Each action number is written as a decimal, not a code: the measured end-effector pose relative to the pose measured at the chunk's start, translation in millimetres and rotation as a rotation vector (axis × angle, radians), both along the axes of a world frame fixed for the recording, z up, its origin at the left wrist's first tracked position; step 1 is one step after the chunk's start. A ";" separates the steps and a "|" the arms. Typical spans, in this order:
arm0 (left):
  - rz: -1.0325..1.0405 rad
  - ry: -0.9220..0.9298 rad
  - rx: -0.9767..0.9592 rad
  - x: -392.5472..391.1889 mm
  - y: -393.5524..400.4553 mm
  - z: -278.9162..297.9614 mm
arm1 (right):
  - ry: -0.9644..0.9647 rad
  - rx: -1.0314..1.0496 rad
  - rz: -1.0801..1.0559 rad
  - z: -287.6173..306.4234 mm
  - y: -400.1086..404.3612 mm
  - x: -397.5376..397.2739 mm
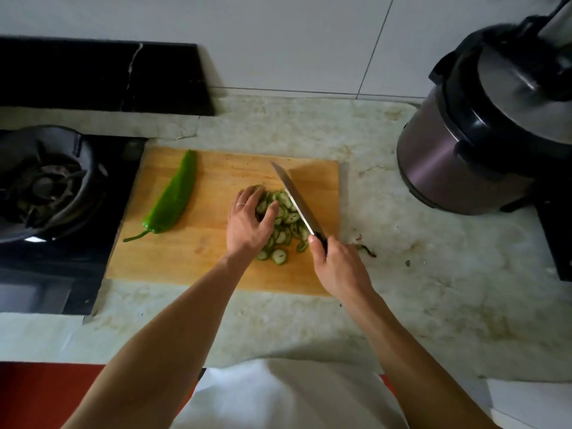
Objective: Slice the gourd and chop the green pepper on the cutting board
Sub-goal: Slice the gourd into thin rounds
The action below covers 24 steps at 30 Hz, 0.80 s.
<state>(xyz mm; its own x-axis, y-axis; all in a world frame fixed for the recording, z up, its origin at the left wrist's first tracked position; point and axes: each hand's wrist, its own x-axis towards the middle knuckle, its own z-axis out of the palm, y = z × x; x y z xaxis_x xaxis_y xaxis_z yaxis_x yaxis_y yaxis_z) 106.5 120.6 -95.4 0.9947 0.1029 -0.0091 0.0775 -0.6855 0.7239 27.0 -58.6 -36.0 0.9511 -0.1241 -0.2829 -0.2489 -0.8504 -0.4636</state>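
Observation:
A wooden cutting board [213,264] lies on the pale counter. On its right half sits a heap of thin gourd slices [283,230]. My left hand [247,221] rests on the left side of that heap, fingers curved over the slices, a ring on one finger. My right hand [334,261] grips the dark handle of a knife [294,199], whose blade lies slanted along the right side of the heap, tip pointing away from me. A whole long green pepper [173,202] lies on the board's left part, stem toward me.
A gas stove with a dark burner [43,187] borders the board on the left. A pressure cooker [483,144] stands at the right back. A gourd scrap [366,249] lies on the counter just right of the board. White wall tiles rise behind.

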 end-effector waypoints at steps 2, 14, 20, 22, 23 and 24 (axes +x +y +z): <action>-0.026 -0.026 -0.044 1.4 0.5 1.1 | 0.030 0.034 0.028 -1.7 10.0 3.5; 0.169 0.039 -0.014 -62.0 -18.2 3.0 | -0.015 0.161 -0.109 0.6 -13.7 12.5; 0.345 0.025 -0.177 -37.7 -58.5 6.4 | 0.079 0.193 -0.012 2.4 -11.2 11.4; 0.332 0.036 -0.189 -28.0 -65.1 5.9 | 0.093 0.201 0.005 5.6 -15.2 20.6; 0.315 0.044 -0.181 -24.2 -66.3 5.5 | 0.093 0.214 0.004 6.2 -17.2 26.2; 0.296 0.049 -0.185 -21.7 -66.1 5.8 | 0.088 0.226 0.000 6.6 -18.8 32.2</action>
